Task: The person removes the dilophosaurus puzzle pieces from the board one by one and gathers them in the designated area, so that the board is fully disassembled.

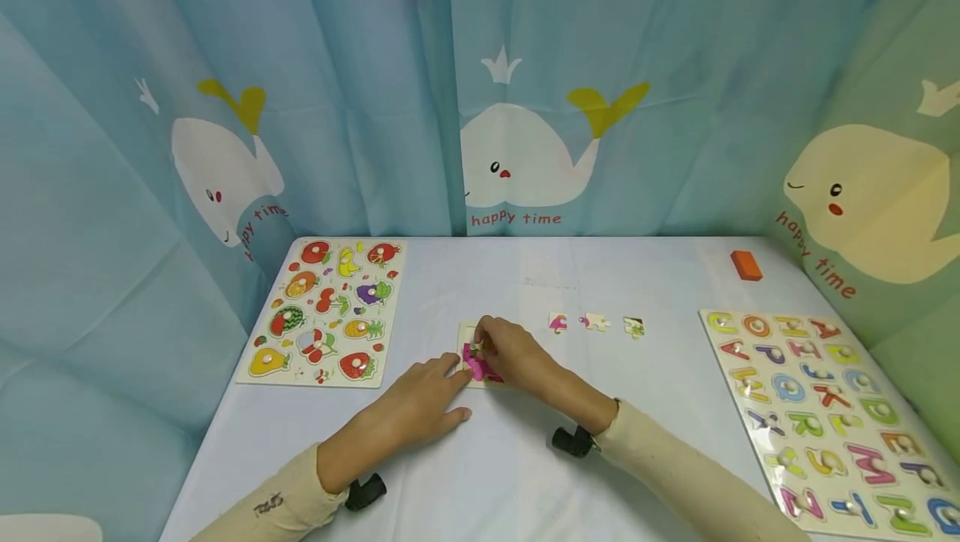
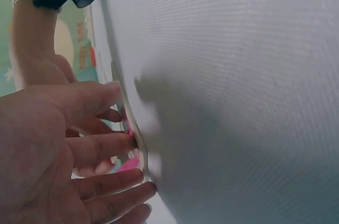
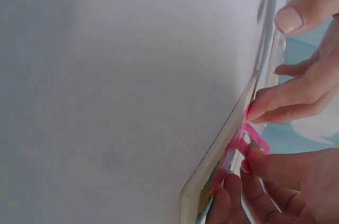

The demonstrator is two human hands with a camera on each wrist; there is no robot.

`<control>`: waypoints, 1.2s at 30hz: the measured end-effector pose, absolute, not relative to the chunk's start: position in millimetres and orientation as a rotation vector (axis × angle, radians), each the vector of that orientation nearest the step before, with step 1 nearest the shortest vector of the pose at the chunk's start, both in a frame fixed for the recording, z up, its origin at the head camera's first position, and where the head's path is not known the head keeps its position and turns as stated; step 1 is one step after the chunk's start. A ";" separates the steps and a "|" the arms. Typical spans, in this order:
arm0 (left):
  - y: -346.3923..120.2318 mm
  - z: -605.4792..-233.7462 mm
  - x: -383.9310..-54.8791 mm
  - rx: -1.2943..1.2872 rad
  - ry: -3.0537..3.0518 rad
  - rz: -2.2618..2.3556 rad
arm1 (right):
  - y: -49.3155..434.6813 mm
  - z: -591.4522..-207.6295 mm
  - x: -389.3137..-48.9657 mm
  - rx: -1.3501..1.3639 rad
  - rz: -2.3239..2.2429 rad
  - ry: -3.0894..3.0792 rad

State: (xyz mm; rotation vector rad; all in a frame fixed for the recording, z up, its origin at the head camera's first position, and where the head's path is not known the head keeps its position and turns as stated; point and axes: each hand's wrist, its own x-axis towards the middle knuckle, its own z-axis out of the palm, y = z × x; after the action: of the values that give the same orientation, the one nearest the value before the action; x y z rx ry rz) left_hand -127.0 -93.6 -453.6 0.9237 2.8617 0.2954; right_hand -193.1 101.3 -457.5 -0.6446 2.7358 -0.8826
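Observation:
A small jigsaw board with pink pieces in it lies on the table between both hands. My left hand rests at its left edge, fingers extended; in the left wrist view its fingertips touch the board's rim. From the right, my right hand reaches over the board. In the right wrist view its thumb and finger pinch a pink puzzle piece, tilted up off the board. Part of the board is hidden under the right hand. Three loose puzzle pieces lie beyond it, among them a pink one.
A fruit peg puzzle lies at the left. A letter peg puzzle lies along the right side, with an orange block behind it. Blue curtains with whales hang around the table.

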 end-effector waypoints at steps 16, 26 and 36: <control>-93.9 -455.2 -125.8 0.869 2.827 0.307 | 163.3 -425.9 -206.3 -0.705 -1.050 2.677; -94.5 -456.5 -125.1 0.876 2.829 0.315 | 229.8 -441.9 -219.8 -0.624 -1.025 2.560; -94.8 -455.0 -125.3 0.880 2.828 0.320 | 231.0 -450.1 -215.2 -0.585 -0.928 2.624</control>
State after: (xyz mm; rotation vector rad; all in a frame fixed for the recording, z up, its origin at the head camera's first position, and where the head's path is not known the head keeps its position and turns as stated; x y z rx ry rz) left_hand -125.3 -94.8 -455.0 0.8795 2.8278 0.3199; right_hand -215.2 231.0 -450.1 -0.5847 2.6240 -0.9280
